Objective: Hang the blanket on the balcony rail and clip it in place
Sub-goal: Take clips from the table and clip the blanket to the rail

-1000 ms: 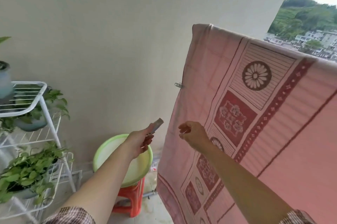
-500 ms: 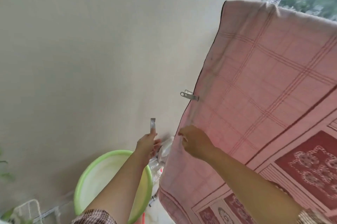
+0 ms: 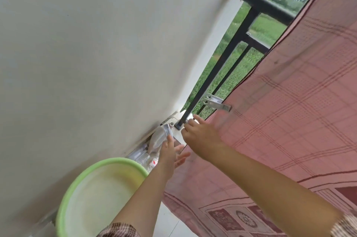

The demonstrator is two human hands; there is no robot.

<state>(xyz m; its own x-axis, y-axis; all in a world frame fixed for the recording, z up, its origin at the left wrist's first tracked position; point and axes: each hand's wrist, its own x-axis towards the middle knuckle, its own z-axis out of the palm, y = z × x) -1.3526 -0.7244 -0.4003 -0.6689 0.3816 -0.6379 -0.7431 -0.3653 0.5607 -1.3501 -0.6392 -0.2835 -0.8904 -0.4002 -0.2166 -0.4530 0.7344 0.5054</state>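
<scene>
Green basin [image 3: 81, 184] nearest, looked empty. My left hand [image 3: 172, 151] pinched a metal clip [image 3: 167, 130], other fingers spread. Right hand [image 3: 201, 136] gripped the blanket [image 3: 289, 111] edge. Blanket hung over the rail [image 3: 262, 3], one clip [image 3: 218, 102] already on it.

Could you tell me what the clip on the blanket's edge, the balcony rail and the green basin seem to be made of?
Clip: probably bare metal, silvery flat strips with punched holes. Balcony rail: likely metal painted matte black, a round tube. Basin: looks like plastic, smooth, lime-green rim, pale inside.
</scene>
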